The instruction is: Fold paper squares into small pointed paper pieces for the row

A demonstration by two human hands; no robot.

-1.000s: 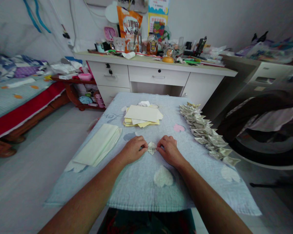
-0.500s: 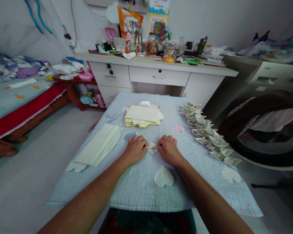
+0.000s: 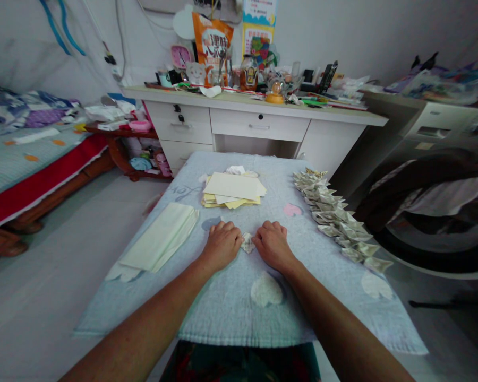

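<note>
A small piece of folded paper (image 3: 247, 243) with printed marks lies between my hands, low over the cloth-covered table (image 3: 231, 313). My left hand (image 3: 222, 245) pinches its left edge with curled fingers. On the opposite edge, my right hand (image 3: 272, 244) grips it the same way, the fingertips mostly hidden under the knuckles. Rows of folded paper boats (image 3: 336, 217) stand along the table's right side. Beyond my hands sits a stack of cream and yellow paper sheets (image 3: 235, 187). To the left lies a folded pale green sheet bundle (image 3: 161, 236).
Behind the table stands a white desk (image 3: 258, 124) crowded with jars, an orange snack bag (image 3: 212, 48) and a pink clock (image 3: 180, 55). A washing machine (image 3: 434, 127) is at the right, a bed (image 3: 43, 159) at the left. Crumpled white paper (image 3: 236, 170) lies behind the stack.
My right hand has shifted slightly left, closer to my left hand, and the gap showing the folded paper has narrowed a little. Both hands still hold it.
</note>
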